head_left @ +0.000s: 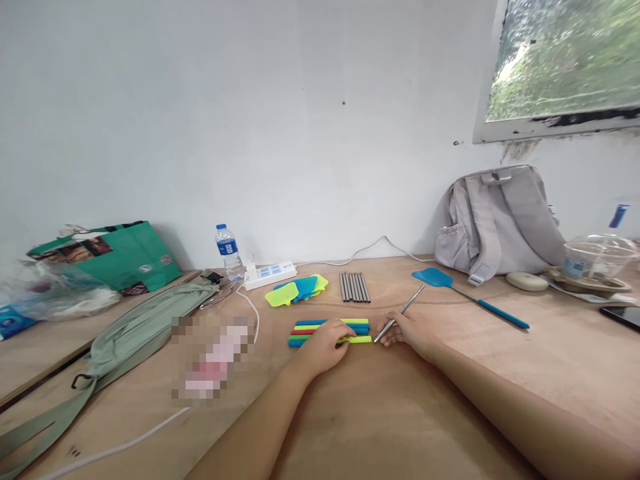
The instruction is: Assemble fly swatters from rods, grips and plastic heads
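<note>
My left hand (pixel 327 347) lies over a group of coloured handle tubes (pixel 304 323) in blue, yellow-green and red, its fingers curled on a yellow-green tube (pixel 363 339) at the near side. Between the fingers of my right hand (pixel 404 331) is a slanted metal rod (pixel 411 299), its lower end close to that tube's right end. Farther back, several metal rods (pixel 355 287) lie side by side. Left of them sit overlapping yellow-green and blue fly swatter heads (pixel 283 294). A fly swatter with a blue head (pixel 433 277) and blue handle (pixel 503 313) rests at the right.
A power strip (pixel 270 274) and water bottle (pixel 228 253) stand by the wall. Leftward are a green bag (pixel 120 257), a grey-green strap bag (pixel 145 320) and a blurred pink item (pixel 215 363). A backpack (pixel 500 223), plastic cup (pixel 595 260) and phone (pixel 623 317) are rightward.
</note>
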`<state>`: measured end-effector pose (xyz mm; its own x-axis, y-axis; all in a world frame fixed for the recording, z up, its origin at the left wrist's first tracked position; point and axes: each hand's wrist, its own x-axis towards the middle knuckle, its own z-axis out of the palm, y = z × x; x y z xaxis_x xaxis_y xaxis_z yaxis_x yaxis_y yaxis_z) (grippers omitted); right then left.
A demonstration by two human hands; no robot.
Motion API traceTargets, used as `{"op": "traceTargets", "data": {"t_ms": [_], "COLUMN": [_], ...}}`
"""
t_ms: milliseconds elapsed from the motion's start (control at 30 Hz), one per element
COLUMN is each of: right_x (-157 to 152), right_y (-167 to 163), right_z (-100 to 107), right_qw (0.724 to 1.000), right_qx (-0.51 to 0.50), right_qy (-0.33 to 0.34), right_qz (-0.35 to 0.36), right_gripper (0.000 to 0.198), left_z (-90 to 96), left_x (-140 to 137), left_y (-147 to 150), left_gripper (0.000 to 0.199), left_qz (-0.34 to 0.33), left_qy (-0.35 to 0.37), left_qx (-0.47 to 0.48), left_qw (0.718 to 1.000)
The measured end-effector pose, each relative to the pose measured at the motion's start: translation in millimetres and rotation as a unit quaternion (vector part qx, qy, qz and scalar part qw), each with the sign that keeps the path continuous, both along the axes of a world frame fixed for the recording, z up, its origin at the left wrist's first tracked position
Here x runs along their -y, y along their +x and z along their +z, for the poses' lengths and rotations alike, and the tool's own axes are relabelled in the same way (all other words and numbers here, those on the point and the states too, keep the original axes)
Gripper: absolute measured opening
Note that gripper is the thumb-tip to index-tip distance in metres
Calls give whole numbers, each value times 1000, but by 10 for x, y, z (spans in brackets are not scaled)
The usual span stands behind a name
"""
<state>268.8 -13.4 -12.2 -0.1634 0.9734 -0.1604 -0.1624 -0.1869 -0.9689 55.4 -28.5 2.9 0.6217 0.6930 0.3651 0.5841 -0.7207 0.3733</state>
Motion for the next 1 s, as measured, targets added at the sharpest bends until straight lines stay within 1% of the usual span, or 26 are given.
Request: {"op": "traceTargets", "data": {"t_ms": [133, 300, 400, 500, 567, 633, 733, 900, 1000], "right_x": [12, 32, 50, 64, 67, 69, 80, 139, 185], "right_y": [-27, 2, 37, 78, 106, 127, 134, 81, 24], "right_z": [-9, 3, 32, 63, 80, 96, 125, 176, 167], "right_qw": [1000, 999, 997, 992, 986, 981, 979, 982, 982], "right_qx": [5, -30, -58, -110, -153, -179, -185, -169, -144], "right_qy": [13, 8, -1, -3, 3, 13, 45, 71, 102], "right_qz": [7, 36, 45, 63, 72, 73, 66, 54, 70], "right_gripper": [28, 27, 25, 36, 49, 53, 46, 34, 30], "left_z": [-10, 1, 23, 44, 59, 78, 109, 148, 164], "left_x": [-10, 2, 27, 56, 77, 101, 145, 204, 220], "left_y": [2, -5, -15, -15, -3, 12, 28, 30, 35], "left_gripper": [24, 22, 31, 41, 36, 25, 16, 19, 26], "left_qz": [-3, -10, -13, 9, 24, 33, 48, 32, 24], "left_qy": [1, 4, -5, 5, 30, 53, 49, -17, -45], "left_qx": [-3, -3, -10, -4, 14, 35, 54, 69, 42], "left_qw": [1000, 1000, 1000, 1000, 999, 997, 996, 997, 998]}}
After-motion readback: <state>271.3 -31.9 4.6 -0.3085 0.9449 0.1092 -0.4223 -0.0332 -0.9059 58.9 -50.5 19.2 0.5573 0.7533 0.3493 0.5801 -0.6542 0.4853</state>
